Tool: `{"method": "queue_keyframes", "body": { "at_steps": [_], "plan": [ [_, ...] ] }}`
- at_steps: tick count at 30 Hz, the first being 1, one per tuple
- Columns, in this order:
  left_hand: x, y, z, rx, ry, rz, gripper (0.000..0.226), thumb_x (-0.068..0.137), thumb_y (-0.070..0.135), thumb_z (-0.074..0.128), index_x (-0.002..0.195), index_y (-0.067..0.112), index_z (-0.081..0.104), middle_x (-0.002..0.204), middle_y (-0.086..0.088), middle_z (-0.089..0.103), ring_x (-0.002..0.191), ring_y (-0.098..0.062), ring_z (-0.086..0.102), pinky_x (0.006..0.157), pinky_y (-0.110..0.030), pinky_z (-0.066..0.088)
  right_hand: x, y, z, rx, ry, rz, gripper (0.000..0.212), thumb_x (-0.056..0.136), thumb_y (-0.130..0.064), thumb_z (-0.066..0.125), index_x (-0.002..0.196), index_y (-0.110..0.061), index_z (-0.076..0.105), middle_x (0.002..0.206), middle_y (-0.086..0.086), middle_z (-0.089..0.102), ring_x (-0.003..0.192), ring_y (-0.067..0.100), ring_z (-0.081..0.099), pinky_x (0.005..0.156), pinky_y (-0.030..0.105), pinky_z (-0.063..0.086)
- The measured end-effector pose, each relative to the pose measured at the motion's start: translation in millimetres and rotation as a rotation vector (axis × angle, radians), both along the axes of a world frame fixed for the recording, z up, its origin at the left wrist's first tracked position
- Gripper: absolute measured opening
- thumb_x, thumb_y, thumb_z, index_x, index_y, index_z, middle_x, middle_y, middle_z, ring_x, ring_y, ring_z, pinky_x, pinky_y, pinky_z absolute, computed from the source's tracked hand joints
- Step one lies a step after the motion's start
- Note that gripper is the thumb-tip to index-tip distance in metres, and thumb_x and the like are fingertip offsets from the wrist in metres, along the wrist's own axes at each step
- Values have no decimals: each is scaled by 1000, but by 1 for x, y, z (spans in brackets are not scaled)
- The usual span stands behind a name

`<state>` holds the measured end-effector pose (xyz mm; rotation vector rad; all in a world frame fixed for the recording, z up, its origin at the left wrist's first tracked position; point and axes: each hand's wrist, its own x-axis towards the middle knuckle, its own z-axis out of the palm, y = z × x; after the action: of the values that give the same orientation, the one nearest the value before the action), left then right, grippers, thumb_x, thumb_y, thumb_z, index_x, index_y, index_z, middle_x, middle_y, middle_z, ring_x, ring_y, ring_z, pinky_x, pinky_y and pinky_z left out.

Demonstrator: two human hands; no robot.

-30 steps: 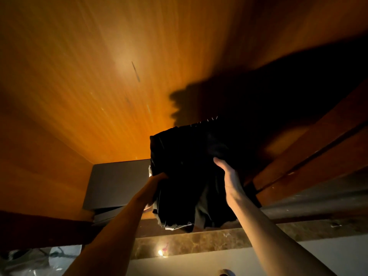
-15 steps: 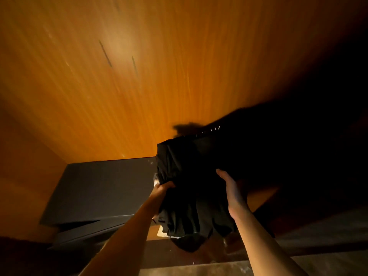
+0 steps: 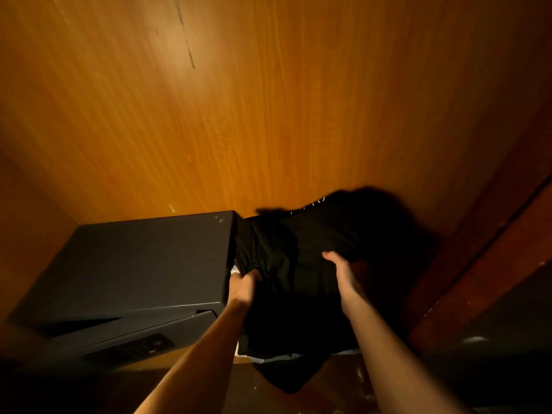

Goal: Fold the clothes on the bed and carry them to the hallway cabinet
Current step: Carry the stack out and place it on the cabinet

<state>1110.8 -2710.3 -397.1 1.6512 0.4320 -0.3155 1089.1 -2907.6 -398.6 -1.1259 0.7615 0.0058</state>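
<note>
Black clothes at the wooden cabinet

Left hand [image 3: 243, 286] grips the folded black clothes [image 3: 301, 282] just beside a black safe [image 3: 134, 264]; right hand [image 3: 343, 271] holds their right side, fingers hidden underneath.

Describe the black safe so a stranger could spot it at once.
Start from the orange wooden back wall of the cabinet. On its left side sits the black safe, a flat-topped box with a keypad on its front. Unlike the soft black clothes beside it, it is rigid and sharp-edged.
</note>
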Motion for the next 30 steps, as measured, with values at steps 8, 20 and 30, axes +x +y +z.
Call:
{"method": "queue_keyframes", "body": {
  "at_steps": [8,20,30],
  "plan": [
    [-6,-10,-12,384,-12,45,54,90,33,64,134,5,49,127,-18,60,118,-39,55,95,-37,43,1,2,-34,-458,76,-219,106,78,-26,83,155,-6,14,157,20,27,143,38,30,115,46,30],
    [-15,-47,-2,1203,-1119,-332,34,80,17,49,110,10,64,115,-10,61,114,-31,55,107,-42,35,-15,26,-33,-1732,-109,379,59,87,-20,59,145,-18,46,157,7,36,150,23,19,121,54,4],
    [2,0,-46,1448,-496,-645,71,98,62,9,154,30,-21,164,-4,-17,152,-30,-10,123,-45,-3,-18,15,-48,-1574,117,572,75,95,-56,36,157,-30,1,165,2,-12,149,17,-22,118,53,-16]
  ]
}}
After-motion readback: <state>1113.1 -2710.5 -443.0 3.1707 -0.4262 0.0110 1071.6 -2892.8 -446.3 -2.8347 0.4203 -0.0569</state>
